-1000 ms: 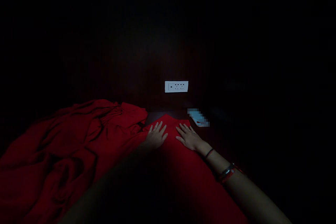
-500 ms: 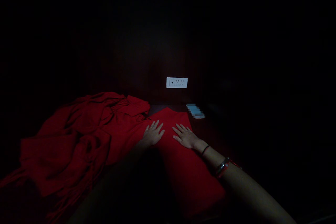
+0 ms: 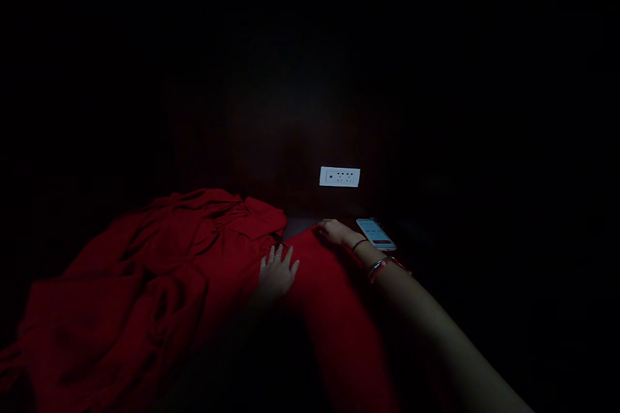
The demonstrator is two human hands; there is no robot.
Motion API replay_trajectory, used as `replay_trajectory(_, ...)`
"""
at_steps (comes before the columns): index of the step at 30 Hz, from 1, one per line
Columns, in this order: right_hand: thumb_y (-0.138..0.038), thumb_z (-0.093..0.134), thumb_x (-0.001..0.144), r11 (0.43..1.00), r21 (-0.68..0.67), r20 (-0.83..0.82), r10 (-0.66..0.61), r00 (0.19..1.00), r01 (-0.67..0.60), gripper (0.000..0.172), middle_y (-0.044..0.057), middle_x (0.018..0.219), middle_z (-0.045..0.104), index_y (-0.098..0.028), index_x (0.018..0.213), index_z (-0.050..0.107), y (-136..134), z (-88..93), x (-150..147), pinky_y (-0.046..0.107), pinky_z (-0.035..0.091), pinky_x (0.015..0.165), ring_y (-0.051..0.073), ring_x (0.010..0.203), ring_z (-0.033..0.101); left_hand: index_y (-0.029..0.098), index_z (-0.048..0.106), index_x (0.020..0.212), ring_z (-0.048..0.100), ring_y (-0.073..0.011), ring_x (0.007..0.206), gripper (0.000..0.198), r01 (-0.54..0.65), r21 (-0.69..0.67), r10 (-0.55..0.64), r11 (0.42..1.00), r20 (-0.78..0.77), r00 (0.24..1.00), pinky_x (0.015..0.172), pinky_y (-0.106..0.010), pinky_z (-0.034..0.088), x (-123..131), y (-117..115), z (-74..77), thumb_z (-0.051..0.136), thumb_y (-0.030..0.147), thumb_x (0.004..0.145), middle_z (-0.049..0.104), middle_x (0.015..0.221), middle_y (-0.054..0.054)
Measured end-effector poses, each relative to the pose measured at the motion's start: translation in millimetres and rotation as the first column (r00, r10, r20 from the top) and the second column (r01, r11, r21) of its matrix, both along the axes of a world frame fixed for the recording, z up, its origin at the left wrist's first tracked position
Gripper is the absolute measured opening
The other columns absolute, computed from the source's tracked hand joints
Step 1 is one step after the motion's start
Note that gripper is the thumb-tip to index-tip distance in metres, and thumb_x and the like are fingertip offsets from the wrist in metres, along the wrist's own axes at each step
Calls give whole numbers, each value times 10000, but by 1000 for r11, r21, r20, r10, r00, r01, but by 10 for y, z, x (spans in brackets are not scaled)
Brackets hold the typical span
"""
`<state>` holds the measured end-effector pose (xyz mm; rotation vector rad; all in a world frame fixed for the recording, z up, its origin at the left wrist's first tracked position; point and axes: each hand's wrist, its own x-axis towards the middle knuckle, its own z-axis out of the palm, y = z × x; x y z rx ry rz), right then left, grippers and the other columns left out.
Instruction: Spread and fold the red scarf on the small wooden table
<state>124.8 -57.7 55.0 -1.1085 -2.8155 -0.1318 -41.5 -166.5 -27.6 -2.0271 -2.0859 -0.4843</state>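
Observation:
A large piece of red cloth (image 3: 320, 277) is spread before me, its left part heaped in loose folds. My left hand (image 3: 278, 274) rests on the cloth with fingers spread, a ring on one finger. At the far edge of the cloth, my right hand (image 3: 334, 231) has its fingers curled down around the fabric; the fingertips are partly hidden. A dark band and bracelets circle the right wrist. Deep shadow covers the left forearm and the near part of the cloth.
A phone (image 3: 376, 234) with a lit screen lies just right of my right hand. Behind, a white socket panel (image 3: 340, 177) is set in the dark wall. Most of the surroundings are too dark to make out.
My right hand has gone from lying flat to curling at the cloth's far edge, and the cloth's right edge has shifted left. The left hand stays spread. The view has tilted up slightly.

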Motion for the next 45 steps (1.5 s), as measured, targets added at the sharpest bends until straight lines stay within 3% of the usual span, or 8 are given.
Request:
replay_trajectory(6,-228,443,780,995,-15,30,103,994,-103,329,92,1159,497,-159,1092,520,497,-194,-253,298,304,901,169,1107,397,212,440,1196,286,-311,1183,450,-25,167,28,986,-16,999,873,-461,318,37,-4,-73,338,384,793,345,1297,-105)
replay_trajectory(12,-185,481,736,984,-148,159,126,979,-103,220,52,879,631,-164,911,613,759,-232,-365,226,389,708,144,803,556,216,430,1202,266,-305,1193,448,-22,150,23,988,-7,1000,881,-458,303,45,-31,-41,353,375,790,314,1314,-106)
replay_trajectory(19,-168,388,781,991,-131,123,3,992,13,245,75,856,626,-119,892,602,854,-231,-385,197,376,623,131,724,553,311,455,1166,204,-313,1216,390,-1,73,-2,997,36,999,905,-506,246,75,-40,-11,359,358,791,285,1337,-25)
replay_trajectory(24,-220,421,780,994,-66,84,-78,993,84,243,113,943,589,-113,919,589,710,-313,-458,243,372,750,173,850,536,308,452,1168,205,-314,1215,397,18,65,-21,998,36,999,905,-510,243,79,-53,-3,355,344,785,283,1337,-30)
replay_trajectory(30,-362,276,852,994,46,-113,-90,989,96,434,103,1273,353,-153,1223,358,244,-336,-313,395,173,973,201,1181,271,228,329,1262,171,-299,1230,490,21,126,-24,992,25,999,917,-487,243,75,-58,4,344,305,778,212,1363,-52)
replay_trajectory(35,-480,145,845,991,-113,-70,-77,995,69,531,60,1372,186,-227,1308,204,-193,-491,-53,437,144,980,204,1249,120,235,349,1252,208,-293,1219,467,128,87,-128,988,-12,992,919,-504,225,57,-36,-5,298,264,788,256,1346,-40)
replay_trajectory(39,-486,75,845,972,-193,16,-132,991,133,534,35,1379,166,-250,1309,195,-283,-577,-37,431,129,987,182,1253,108,222,412,1214,280,-284,1190,439,137,66,-137,988,-5,991,888,-479,281,48,-9,-29,282,280,798,326,1311,-60)
replay_trajectory(45,-480,108,847,969,-176,14,-171,985,171,540,56,1374,178,-217,1304,223,-373,-428,-101,433,111,991,191,1251,117,198,420,1211,328,-283,1164,442,87,87,-85,992,-24,996,875,-457,309,45,9,-58,292,269,794,330,1305,-80)
